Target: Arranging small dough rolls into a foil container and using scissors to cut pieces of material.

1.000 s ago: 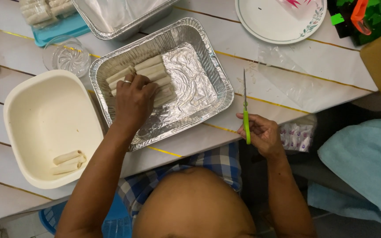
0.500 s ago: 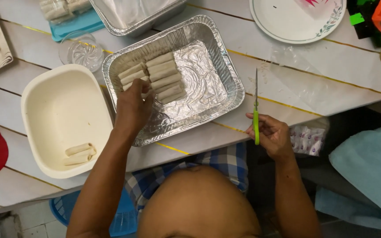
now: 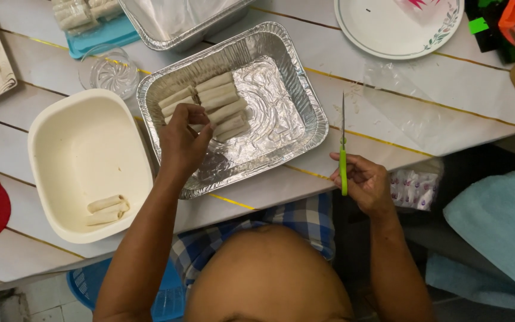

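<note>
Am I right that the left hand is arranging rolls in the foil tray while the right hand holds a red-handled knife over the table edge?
Not quite. In the head view the right hand holds a green-handled knife, not red. The rest holds: the left hand is at the rolls in the foil tray.

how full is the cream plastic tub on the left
Nearly empty: the cream plastic tub holds only three pale rolls at its near end.

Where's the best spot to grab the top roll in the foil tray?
Probably pinch the top roll across its middle from above: it lies flat and packed against the roll below it, leaving only the top and far side free in the foil tray.
</note>
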